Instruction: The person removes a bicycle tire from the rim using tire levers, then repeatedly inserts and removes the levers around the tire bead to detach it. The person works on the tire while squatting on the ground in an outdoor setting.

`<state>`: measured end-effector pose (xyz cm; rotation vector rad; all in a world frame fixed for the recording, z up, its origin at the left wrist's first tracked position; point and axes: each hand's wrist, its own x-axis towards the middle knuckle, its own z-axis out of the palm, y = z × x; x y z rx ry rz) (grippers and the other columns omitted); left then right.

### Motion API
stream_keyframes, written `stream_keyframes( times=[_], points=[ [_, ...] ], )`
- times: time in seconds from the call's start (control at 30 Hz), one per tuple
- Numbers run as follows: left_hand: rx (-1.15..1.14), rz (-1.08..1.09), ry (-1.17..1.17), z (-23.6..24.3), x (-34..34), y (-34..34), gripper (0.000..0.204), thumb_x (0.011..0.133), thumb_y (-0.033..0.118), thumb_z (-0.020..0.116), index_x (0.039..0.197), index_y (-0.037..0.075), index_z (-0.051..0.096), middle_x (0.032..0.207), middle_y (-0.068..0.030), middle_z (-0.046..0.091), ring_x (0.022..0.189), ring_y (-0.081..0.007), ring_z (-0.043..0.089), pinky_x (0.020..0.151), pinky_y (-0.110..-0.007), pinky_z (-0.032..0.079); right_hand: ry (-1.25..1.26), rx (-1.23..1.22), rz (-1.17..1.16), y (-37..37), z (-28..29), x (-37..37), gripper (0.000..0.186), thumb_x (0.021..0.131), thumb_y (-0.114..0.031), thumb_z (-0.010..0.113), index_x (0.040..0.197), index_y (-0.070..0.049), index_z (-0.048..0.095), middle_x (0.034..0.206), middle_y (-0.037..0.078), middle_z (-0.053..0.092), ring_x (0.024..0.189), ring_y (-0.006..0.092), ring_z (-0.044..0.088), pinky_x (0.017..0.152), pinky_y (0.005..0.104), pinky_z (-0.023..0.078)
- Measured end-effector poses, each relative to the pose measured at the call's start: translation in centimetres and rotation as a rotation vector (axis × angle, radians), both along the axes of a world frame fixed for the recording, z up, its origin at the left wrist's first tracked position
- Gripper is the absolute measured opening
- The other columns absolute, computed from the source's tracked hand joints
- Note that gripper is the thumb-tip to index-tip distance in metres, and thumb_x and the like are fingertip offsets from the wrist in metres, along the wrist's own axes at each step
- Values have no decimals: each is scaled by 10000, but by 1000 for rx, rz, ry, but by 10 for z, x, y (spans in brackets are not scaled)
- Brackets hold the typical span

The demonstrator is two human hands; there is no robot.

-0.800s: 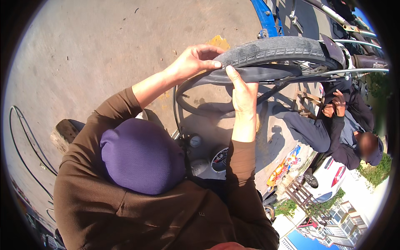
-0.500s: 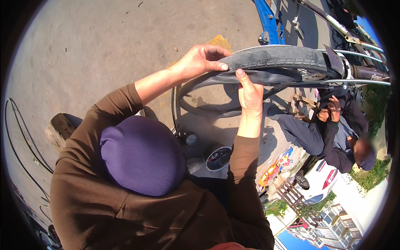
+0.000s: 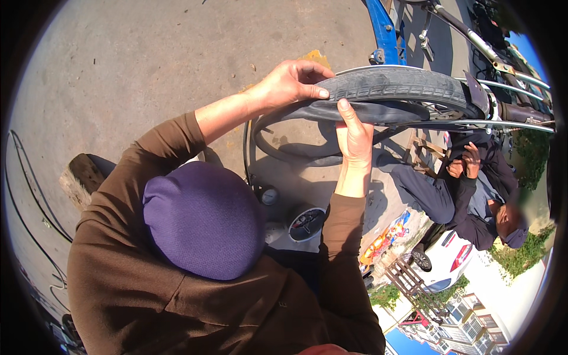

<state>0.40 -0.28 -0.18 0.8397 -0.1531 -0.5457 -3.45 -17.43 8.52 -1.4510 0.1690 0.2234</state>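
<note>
A grey-black bicycle tyre (image 3: 402, 84) sits on a wheel fitted in a bicycle frame. My left hand (image 3: 294, 81) is closed at the near left end of the tyre, thumb pressing its edge and fingers curled over the far side. Just below, a black inner tube (image 3: 378, 111) runs along the tyre's lower edge, and a slack loop of it hangs to the left. My right hand (image 3: 355, 141) grips the tube from below with the thumb up against it; its other fingers are mostly hidden behind.
A blue metal stand (image 3: 383, 35) rises beyond the wheel. Below the loop are a round gauge (image 3: 269, 196) and an open can (image 3: 307, 223). A wooden block (image 3: 83, 179) lies at left. Another person (image 3: 473, 189) sits at right, near a white car (image 3: 445, 263).
Both hands keep their hold on the tyre and tube, with only a slight shift. The whole view has moved a little; the seated person's hands remain together.
</note>
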Motion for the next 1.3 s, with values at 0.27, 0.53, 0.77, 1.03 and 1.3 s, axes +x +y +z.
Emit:
stream_keyframes(
  times=[0.27,0.53,0.77,1.03,1.3],
  points=[
    [29,-5,-24,-6,1,-1,423,832,58,756,1226,-1,613,1120,-74,679,1013,-142,635,929,-289,509,27,-5,8,1,3,-1,407,885,-25,682,1269,-25,548,1202,67,590,1103,176,564,982,317,442],
    [32,-6,-5,-7,2,-2,412,830,74,763,1213,11,624,1104,-62,685,1003,-132,634,922,-293,508,4,-4,-5,4,4,-1,379,892,-27,678,1253,-24,563,1202,67,597,1108,177,566,989,319,442],
    [1,-15,8,-10,3,-1,400,840,87,758,1209,6,624,1090,-67,688,986,-132,639,906,-287,514,-13,-116,-24,8,3,-1,406,888,-46,699,1263,-3,550,1223,71,582,1115,170,553,999,316,434],
    [-3,-12,-1,-10,3,-2,401,841,89,758,1207,0,622,1080,-69,691,982,-135,643,907,-292,518,-50,-38,-67,10,-2,-2,433,882,-37,705,1278,-8,533,1228,67,571,1128,180,546,1022,322,420],
    [22,2,5,-6,1,-2,394,829,93,773,1188,8,636,1041,-62,690,956,-127,639,889,-283,518,-56,-20,-65,8,-3,-2,454,878,-37,709,1292,-26,524,1233,65,565,1142,187,541,1035,331,411]
  ],
)
